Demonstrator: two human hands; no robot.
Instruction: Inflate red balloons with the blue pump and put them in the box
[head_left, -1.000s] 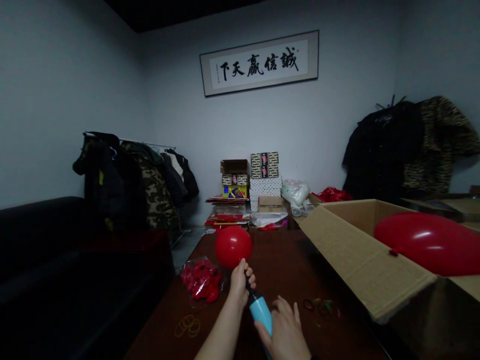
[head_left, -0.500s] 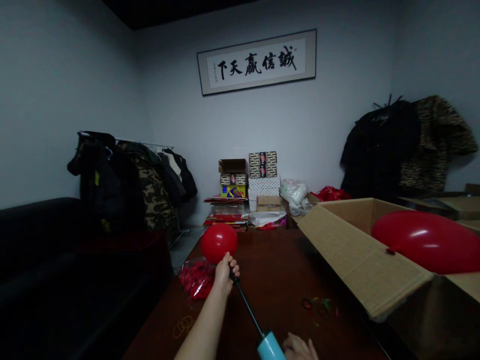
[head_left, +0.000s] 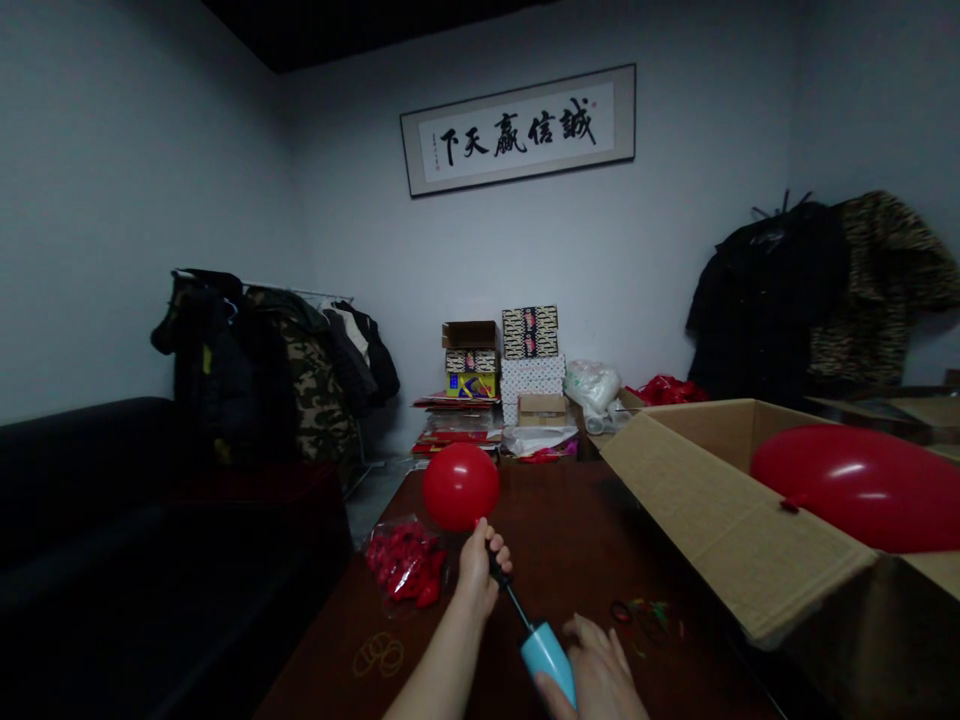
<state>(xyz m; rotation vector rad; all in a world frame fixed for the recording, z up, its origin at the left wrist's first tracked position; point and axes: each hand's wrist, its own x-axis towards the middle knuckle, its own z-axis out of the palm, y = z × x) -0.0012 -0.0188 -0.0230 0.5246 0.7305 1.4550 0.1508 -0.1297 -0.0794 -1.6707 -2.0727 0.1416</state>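
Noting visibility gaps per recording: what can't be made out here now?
In the head view:
Neck of the small red balloon: hidden by the left hand.
Lower end of the blue pump: hidden by the right hand.
Right end of the large red balloon: cut off by the right edge.
Floor of the cardboard box: hidden by its flap.
Coloured bands: too small to count.

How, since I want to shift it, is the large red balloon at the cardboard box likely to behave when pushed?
The large red balloon is probably light for its size, since it looks inflated. Its rounded shape suggests it may roll or shift easily. It looks taut and glossy, so it could be slippery.
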